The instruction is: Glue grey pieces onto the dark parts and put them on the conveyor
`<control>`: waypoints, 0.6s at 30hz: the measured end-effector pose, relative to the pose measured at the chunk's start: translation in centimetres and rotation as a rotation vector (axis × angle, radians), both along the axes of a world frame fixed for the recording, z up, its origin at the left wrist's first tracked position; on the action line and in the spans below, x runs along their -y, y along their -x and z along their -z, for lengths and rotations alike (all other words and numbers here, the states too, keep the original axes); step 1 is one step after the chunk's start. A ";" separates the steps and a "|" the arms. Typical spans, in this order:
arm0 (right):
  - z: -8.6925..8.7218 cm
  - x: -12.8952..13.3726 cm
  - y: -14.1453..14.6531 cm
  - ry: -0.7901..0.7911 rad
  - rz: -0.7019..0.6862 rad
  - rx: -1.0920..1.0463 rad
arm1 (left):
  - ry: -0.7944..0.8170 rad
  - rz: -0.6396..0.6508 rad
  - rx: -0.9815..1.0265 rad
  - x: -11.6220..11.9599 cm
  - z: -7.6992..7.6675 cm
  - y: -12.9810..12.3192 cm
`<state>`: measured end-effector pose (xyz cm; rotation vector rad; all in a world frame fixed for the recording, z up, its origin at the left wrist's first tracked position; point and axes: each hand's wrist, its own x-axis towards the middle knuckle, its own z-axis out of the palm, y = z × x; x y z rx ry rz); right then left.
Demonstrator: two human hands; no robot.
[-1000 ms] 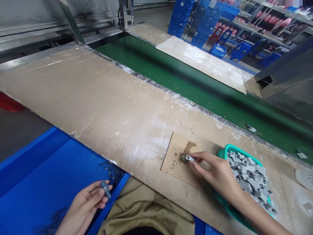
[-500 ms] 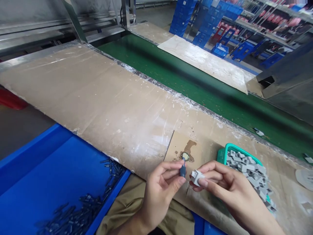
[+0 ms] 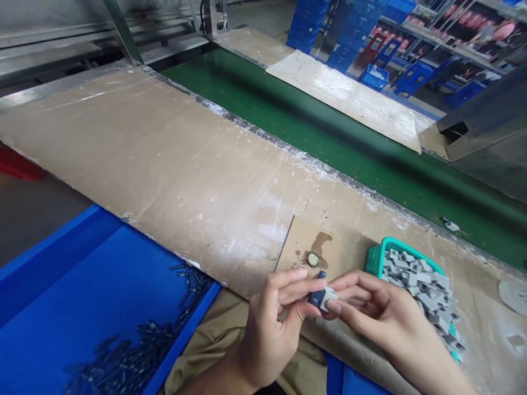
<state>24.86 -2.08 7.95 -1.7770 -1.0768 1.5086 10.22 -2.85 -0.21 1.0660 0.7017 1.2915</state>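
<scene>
My left hand pinches a small dark blue-grey pin between thumb and fingers. My right hand holds a small light grey plastic block, and the pin's end touches or sits in the block. Both hands meet above the near edge of the worn wooden table. Just beyond them, a small round metal cap lies on a thin board by a brown stain.
A green basket heaped with several grey blocks stands to the right of my hands. A blue bin with several dark pins sits lower left. A green conveyor belt runs behind the table, carrying small grey pieces. Blue crates stand far back.
My right hand lifted a grey block away from the metal cap. My left hand carried the pin from the blue bin to the block, and the two parts now touch.
</scene>
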 end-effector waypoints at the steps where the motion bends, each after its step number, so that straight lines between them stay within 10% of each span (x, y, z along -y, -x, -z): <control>1: 0.0 -0.1 0.0 0.001 0.008 -0.004 | -0.005 0.019 -0.019 -0.2 0.0 0.2; 13: 1.3 -0.6 -0.8 -0.084 -0.077 0.038 | -0.145 -0.210 -0.423 -1.8 0.0 0.4; 18: 3.1 -7.3 -7.4 -0.327 -0.055 0.601 | -0.056 -0.290 -0.596 -1.5 1.8 4.7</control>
